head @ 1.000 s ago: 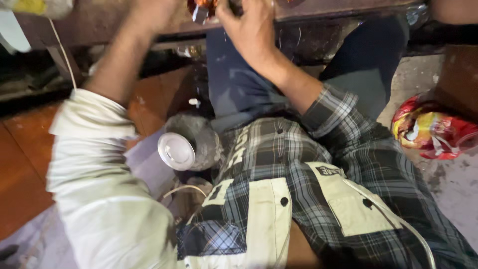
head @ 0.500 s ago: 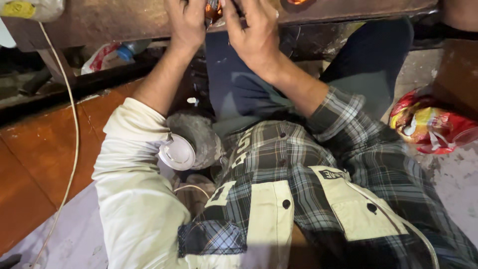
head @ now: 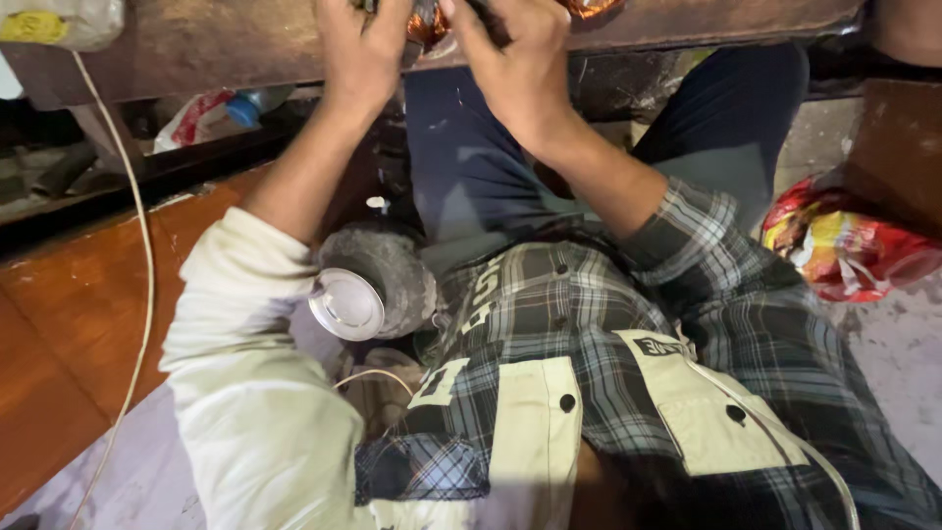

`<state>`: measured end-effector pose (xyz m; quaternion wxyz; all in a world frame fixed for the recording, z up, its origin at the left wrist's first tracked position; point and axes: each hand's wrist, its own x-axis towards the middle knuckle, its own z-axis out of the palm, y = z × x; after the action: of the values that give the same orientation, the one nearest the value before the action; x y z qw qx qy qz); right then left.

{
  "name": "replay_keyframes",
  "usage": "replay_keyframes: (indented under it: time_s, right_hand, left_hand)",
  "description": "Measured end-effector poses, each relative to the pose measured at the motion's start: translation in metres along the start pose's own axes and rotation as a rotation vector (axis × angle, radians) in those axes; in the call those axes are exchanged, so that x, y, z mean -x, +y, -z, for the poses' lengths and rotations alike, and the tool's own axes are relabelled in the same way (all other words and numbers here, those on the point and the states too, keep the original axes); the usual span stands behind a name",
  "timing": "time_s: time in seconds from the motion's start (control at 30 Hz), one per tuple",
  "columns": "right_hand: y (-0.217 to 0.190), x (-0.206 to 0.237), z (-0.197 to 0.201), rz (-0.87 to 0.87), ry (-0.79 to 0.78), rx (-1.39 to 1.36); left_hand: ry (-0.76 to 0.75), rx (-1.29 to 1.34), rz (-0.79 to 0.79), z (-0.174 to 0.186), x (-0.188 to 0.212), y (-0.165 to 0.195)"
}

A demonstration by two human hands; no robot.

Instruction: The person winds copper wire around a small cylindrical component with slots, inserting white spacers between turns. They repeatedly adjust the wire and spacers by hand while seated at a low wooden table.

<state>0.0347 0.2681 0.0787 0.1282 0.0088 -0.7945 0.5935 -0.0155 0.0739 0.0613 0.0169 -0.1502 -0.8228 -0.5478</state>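
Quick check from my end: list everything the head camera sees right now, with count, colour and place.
shiny object: one, copper-orange, top centre between both hands, mostly hidden.
workbench edge: one, rusty brown, across the top.
jar with white lid: one, grey, on its side by the left forearm.
cord: one, white, hanging down the left side.
snack bag: one, red and yellow, right on the floor.
plastic bag: one, white and red, under the bench, left.
left hand: on the shiny object, grip unclear.
right hand: likewise.
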Motion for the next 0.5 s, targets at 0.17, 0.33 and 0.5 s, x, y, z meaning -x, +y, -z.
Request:
replay_keyframes:
  time_s: [0.17, 0.33, 0.5]
  right_hand:
    - [-0.009, 0.008, 0.001, 0.015, 0.055, -0.291]
    - [-0.006, 0.007, -0.006, -0.048, 0.055, -0.21]
    - [-0.003, 0.002, -0.005, 0.128, 0.082, -0.123]
  left_hand:
    - [-0.196, -0.186, 0.069, 0.032, -0.02, 0.068]
    - [-0.376, -0.093, 0.252, 0.039, -0.033, 0.083]
    - [-0.474, -0.044, 0.02, 0.049, -0.039, 0.075]
